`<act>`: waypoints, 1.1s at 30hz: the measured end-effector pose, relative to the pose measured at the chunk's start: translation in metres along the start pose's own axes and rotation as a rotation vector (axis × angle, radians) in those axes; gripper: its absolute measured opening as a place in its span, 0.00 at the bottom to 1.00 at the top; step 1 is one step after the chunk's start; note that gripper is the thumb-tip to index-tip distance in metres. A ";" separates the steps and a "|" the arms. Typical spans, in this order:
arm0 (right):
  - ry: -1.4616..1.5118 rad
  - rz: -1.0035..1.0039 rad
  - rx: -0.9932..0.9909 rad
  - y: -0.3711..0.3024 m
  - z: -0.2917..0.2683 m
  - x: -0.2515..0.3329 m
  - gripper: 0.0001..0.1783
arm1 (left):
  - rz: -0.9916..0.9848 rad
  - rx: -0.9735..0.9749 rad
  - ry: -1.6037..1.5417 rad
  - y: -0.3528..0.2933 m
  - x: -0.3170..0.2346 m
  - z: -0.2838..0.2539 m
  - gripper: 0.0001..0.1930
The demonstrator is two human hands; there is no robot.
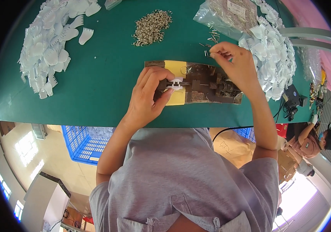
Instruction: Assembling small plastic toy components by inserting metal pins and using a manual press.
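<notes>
My left hand (147, 92) is closed on a white plastic hair claw clip piece (177, 83), held between thumb and fingers at a brown metal-and-wood jig (201, 96). A yellow band (175, 99) wraps the jig below the piece. Beyond the jig's right part, my right hand (233, 62) is lowered with thumb and forefinger pinched together. Its fingertips are right beside short metal pins (206, 53) on the green table; whether a pin is between them I cannot make out. More loose pins (214, 36) lie just beyond.
A heap of small metal springs (152, 28) lies at the far middle of the green table (96, 96). White toothed clip halves are piled at left (51, 50) and right (271, 54). A plastic bag of pins (233, 15) lies far right. A blue crate (81, 145) stands below.
</notes>
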State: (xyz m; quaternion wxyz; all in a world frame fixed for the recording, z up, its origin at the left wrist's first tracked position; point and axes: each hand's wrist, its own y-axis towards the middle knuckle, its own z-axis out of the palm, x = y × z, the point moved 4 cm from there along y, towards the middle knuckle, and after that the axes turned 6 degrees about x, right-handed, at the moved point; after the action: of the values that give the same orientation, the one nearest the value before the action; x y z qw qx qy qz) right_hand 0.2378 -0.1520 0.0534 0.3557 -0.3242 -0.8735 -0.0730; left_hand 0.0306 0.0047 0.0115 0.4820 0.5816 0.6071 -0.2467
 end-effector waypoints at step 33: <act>0.005 -0.323 0.154 -0.028 0.033 0.077 0.14 | 0.006 -0.039 -0.025 0.003 0.004 0.000 0.16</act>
State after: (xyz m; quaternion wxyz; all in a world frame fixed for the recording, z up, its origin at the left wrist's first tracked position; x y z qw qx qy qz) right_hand 0.1599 -0.1227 0.0833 0.3654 -0.1512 -0.9163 -0.0632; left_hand 0.0344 0.0070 0.0084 0.5014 0.5707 0.6041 -0.2407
